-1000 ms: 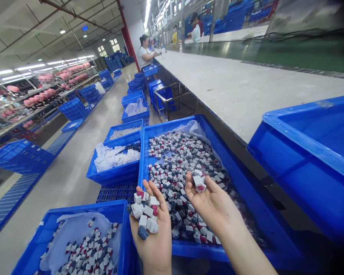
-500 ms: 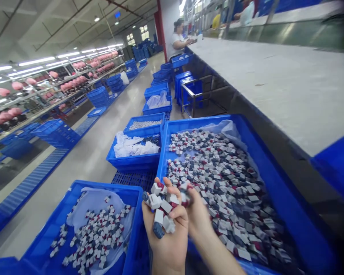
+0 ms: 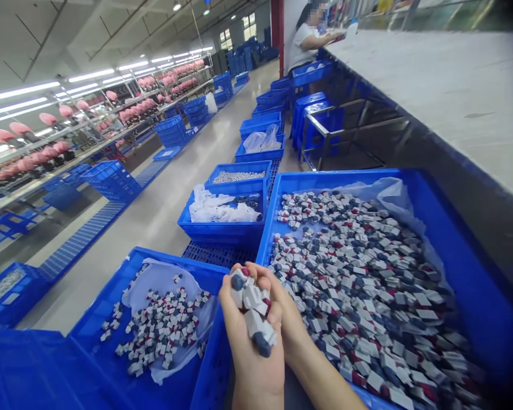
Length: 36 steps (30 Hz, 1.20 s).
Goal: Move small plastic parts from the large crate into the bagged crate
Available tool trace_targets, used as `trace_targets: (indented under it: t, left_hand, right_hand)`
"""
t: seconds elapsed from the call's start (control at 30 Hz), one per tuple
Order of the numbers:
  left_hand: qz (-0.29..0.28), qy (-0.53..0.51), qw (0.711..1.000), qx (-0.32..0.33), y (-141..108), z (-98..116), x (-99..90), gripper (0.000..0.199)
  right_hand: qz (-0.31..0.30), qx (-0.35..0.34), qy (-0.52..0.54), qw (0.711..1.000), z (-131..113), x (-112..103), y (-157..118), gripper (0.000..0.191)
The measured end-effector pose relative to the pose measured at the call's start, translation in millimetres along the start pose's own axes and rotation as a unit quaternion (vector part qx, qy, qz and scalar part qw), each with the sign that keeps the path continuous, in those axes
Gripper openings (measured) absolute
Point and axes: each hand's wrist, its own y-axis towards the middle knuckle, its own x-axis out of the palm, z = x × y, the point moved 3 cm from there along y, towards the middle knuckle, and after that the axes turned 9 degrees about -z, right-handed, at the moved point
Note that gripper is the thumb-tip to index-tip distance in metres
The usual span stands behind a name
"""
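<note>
My left hand (image 3: 254,356) is palm up, its fingers curled round a small heap of plastic pieces (image 3: 254,302). They are white and blocky, with dark blue or dark red ends. Pressed against its right side, my right hand (image 3: 289,319) helps cup the heap; its fingertips are partly hidden behind the pieces. Both hands are above the gap between two blue crates. The large right crate (image 3: 461,228) holds a thick layer of similar pieces (image 3: 350,267). In the smaller left crate (image 3: 89,307), a looser pile (image 3: 166,322) lies partly on a clear plastic bag (image 3: 165,276).
A blue crate with white plastic bags (image 3: 222,212) stands ahead, with more crates lined up beyond it. A long pale table (image 3: 453,85) runs along the right, over a metal frame (image 3: 325,134). At its far end sits a person (image 3: 303,45). Shelves with pink items (image 3: 47,151) line the left.
The view has swung left and slightly down. My right hand, blurred before with pieces at its fingertips, now rests against my left. Fewer pieces show in the cupped heap.
</note>
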Motion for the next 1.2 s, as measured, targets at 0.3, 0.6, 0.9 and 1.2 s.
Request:
trace_targets:
  t: [0.3, 0.6, 0.9, 1.2]
  left_hand:
    - [0.029, 0.315, 0.940, 0.130, -12, -8, -1.3, 0.022]
    - [-0.106, 0.318, 0.940, 0.056, -26, -25, 12.3, 0.034]
    - [-0.114, 0.422, 0.896, 0.082, -33, -47, 25.1, 0.041]
    - [-0.187, 0.310, 0.932, 0.012, -45, -62, 33.9, 0.045]
  right_hand:
    - [-0.029, -0.132, -0.206, 0.969, -47, -17, -41, 0.029]
    - [0.107, -0.067, -0.039, 0.991, -48, -25, -49, 0.033]
    - [0.129, -0.039, 0.093, 0.987, -74, -40, -43, 0.043]
    - [0.121, -0.074, 0.210, 0.968, -82, -54, -36, 0.044]
